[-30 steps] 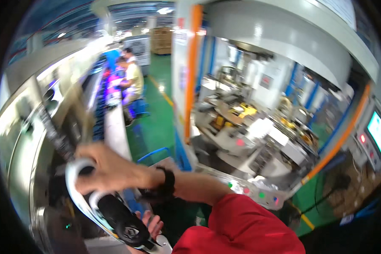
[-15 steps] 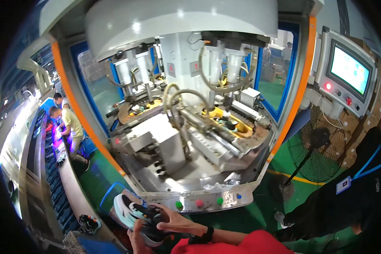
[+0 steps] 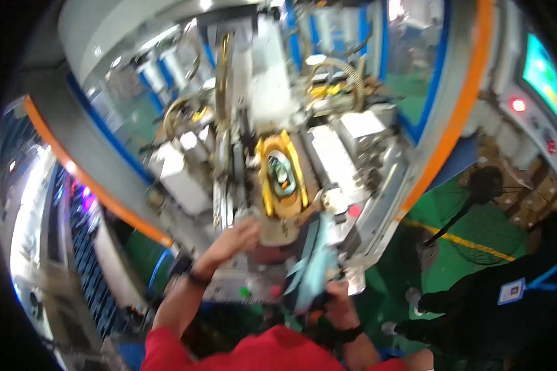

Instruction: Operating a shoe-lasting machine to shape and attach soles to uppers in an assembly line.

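Note:
My right hand (image 3: 340,304) grips a shoe (image 3: 312,266) by its dark end. The shoe is light blue and dark, smeared by motion, and slants up toward the machine's front. My left hand (image 3: 241,236), with a black band at its wrist, reaches over the machine's front edge. Its fingers are blurred, so whether they hold anything does not show. Just beyond both hands is a fixture with yellow side pads (image 3: 267,198). Another shoe (image 3: 281,174), dark with light blue and orange parts, sits between those pads.
Green and red buttons (image 3: 245,292) line the machine's front panel. Metal blocks (image 3: 334,157) flank the fixture. Orange-edged frame posts (image 3: 442,142) stand on either side. At right are a control screen (image 3: 546,80), a floor fan (image 3: 476,210) and a person in dark clothes (image 3: 476,309). A conveyor (image 3: 90,272) runs at left.
My hands have parted: the left is now over the machine edge, while the right has carried the shoe rightward. A yellow-padded fixture with a shoe now faces me at the centre. The view has shifted.

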Demonstrator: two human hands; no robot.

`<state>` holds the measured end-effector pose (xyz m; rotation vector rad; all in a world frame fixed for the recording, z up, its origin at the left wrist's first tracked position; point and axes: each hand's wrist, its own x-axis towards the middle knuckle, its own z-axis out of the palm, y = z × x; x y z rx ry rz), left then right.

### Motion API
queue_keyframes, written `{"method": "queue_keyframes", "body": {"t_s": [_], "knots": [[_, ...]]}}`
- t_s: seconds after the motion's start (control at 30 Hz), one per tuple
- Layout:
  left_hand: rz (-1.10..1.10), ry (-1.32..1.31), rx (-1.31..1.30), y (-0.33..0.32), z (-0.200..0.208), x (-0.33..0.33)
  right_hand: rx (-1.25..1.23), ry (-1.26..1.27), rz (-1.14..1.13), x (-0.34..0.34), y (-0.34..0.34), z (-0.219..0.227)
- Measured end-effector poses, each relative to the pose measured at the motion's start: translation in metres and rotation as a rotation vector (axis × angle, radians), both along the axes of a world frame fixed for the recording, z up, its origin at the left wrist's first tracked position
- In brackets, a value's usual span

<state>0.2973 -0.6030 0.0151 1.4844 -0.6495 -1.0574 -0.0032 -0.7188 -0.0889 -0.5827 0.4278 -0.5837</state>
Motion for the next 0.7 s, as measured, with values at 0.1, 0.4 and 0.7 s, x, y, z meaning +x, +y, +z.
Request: {"method": "queue_keyframes", "body": {"t_s": [0.1,0.4,0.7], "knots": [[0.174,-0.444,0.072,-0.087,-0.043,0.068,-0.061,0.161,-0.318,-0.027,-0.011,0.053],[0.602,-0.84,0.571,-0.228,-0.121,0.127,-0.304,0.465,-0.752,-0.059,-0.053,0.067],[0.607,0.136,0.08,-0.153,-0.102,0.16,-0.968,0.733,-0.579,0.044,-0.151,0.153]]}}
